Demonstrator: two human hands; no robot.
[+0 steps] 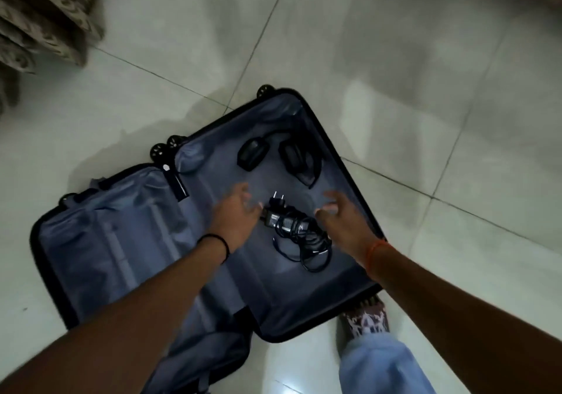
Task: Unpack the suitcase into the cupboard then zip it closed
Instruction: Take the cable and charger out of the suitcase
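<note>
Nearest, a leg in pale blue trousers (383, 363) stands on the tiled floor (456, 165) beside the suitcase's near right corner, with a patterned foot covering (366, 317) showing just past the hem. Both bare forearms reach forward from the bottom of the view over the open suitcase (359, 181), which lies flat on the tiles with its two halves spread and a grey-blue lining showing in both.

The left hand (240, 211), a thin black band (217, 241) on its wrist, hovers over the right half with its fingers spread and loosely bent, holding nothing; its fingertips are just beside the charger (275, 216). The right hand (340, 214), with an orange thread (375, 249) round the wrist, is on the other side of that charger, fingers likewise spread and slightly curled, gripping nothing. Both hands are blurred, so whether either one touches the charger cannot be told.

The charger, a black brick with a two-pin plug pointing away, lies between the hands on the lining, and its tangled black cable (304, 244) trails toward the viewer. Farther in the same half lies a pair of black headphones (273, 150), ear cups side by side. The left half holds only a rumpled lining panel.

At the far edge, black wheels (165, 149) stick out from the case. Beyond, at upper left, patterned brown fabric (45, 13) hangs over the floor.
</note>
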